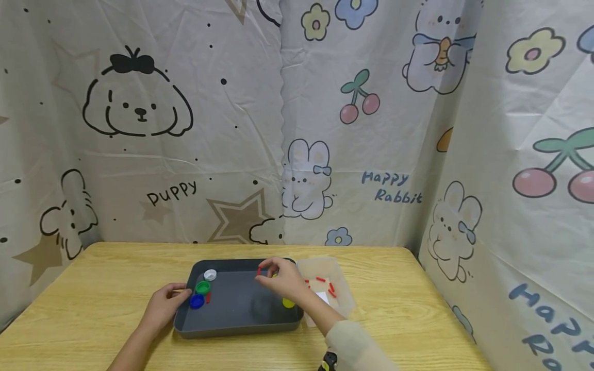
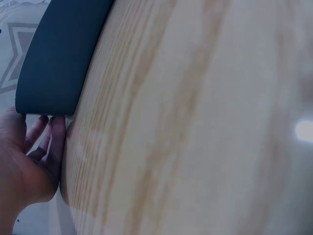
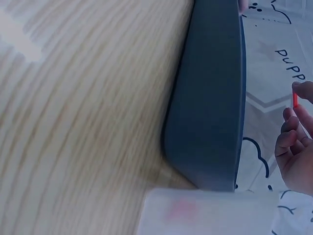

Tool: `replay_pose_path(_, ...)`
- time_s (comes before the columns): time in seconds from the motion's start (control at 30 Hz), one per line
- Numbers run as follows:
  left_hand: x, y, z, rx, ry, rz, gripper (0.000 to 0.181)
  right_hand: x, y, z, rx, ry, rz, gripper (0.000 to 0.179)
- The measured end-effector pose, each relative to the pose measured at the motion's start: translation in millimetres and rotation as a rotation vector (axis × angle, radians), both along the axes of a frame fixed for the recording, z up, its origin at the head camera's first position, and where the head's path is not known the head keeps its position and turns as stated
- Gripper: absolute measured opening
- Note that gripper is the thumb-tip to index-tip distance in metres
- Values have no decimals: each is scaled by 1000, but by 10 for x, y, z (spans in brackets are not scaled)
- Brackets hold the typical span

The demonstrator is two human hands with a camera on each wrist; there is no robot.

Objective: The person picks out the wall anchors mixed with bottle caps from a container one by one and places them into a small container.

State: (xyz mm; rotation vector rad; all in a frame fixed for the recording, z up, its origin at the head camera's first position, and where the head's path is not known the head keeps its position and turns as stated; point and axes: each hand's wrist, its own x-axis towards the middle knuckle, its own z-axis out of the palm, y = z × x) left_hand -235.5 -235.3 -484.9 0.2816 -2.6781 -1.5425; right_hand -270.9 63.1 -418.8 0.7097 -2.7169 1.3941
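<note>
A dark grey rectangular tray (image 1: 241,330) sits on the wooden table. My left hand (image 1: 164,305) holds it at its left end, thumb at the rim and fingers against the outer wall (image 2: 63,58). Above the tray's right half, my right hand (image 1: 284,278) pinches a small red stick (image 1: 259,270) between thumb and index finger, the stick upright in the right wrist view (image 3: 295,99). Along the tray's left side lie a white cap (image 1: 210,275), a green cap (image 1: 203,287) and a blue cap (image 1: 197,301). Another red stick (image 1: 208,297) lies beside them. A yellow cap (image 1: 289,303) is at the right, partly hidden by my hand.
A clear plastic box (image 1: 343,283) stands against the tray's right end, with several red sticks (image 1: 331,287) and a white piece (image 1: 322,297) in it. My right forearm passes over this box. A printed cloth (image 1: 241,154) hangs behind the table (image 1: 394,299).
</note>
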Motion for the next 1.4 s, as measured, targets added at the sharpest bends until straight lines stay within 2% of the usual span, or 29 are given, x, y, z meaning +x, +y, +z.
replay_pose_path(0.4, -3, 5, -7, -7, -10, -2, 52, -24, 218, 34, 7, -14, -60, 27)
replay_pose_path(0.77, -4, 12, -2, -5, -21, 4, 51, -24, 397, 67, 19, 35, -87, 28)
replay_pose_path(1.4, -14, 0, -13, -5, -18, 2, 52, -53, 667, 1, -2, 8, -162, 29)
